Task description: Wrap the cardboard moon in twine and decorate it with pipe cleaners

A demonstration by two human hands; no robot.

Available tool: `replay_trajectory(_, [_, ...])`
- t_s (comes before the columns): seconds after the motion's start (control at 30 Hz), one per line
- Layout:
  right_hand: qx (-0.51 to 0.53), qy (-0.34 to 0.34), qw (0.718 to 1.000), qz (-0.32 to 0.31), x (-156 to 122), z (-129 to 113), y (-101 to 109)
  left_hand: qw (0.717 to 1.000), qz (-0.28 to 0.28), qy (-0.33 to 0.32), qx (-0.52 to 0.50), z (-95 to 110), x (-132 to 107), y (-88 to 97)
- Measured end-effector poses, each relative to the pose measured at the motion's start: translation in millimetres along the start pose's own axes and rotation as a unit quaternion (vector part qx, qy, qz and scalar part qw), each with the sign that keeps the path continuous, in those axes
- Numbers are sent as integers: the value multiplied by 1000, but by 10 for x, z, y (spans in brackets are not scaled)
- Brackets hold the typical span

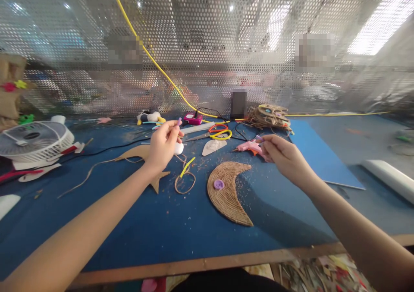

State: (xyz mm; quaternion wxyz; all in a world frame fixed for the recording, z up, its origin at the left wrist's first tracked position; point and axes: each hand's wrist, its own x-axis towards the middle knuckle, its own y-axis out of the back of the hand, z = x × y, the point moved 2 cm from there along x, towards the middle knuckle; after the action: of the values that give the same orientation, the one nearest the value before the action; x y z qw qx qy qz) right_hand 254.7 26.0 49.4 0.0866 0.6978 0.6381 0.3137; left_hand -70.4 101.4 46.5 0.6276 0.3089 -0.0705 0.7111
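Observation:
My left hand (pixel 163 143) is raised over the table, thumb and fingers pinched on a small purple piece (pixel 179 121). To the right, my right hand (pixel 284 156) pinches a thin purple strip (pixel 258 138) in front of a pink glue gun (pixel 248 147). Between and below the hands lies a crescent moon shape (pixel 226 201) covered in rows of brown twine. A round purple coil (pixel 219 184) sits on its left part. Near my left hand are a yellow-green strip (pixel 187 167), a loop of twine (pixel 185 193) and a brown cardboard cutout (pixel 134 152), partly hidden by my wrist.
Scissors (pixel 221 132) with orange and yellow handles lie behind the crescent, beside a pale scrap (pixel 213 146). A white fan (pixel 35 141) stands at left. Twine-wrapped pieces (pixel 268 116) are heaped behind, near a blue board (pixel 323 154). A perforated metal screen (pixel 207 46) closes off the back.

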Motion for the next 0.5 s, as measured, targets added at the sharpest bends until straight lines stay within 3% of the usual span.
replay_trajectory(0.1, [9,10,999,-40,-62,-125,-126,988,-90,90,-84,206,-277,-275])
replay_trajectory(0.23, [78,27,989,-122,-231,-289,-480,942,-221,198,-154,401,-814,-678])
replay_trajectory(0.33, [137,-13,981,-134,-351,-240,-712,923,-224,236,-205,390,-1049,-804])
replay_trajectory(0.5, [183,-71,975,-108,-459,-99,-865,915,-202,255,-236,289,-1125,-792])
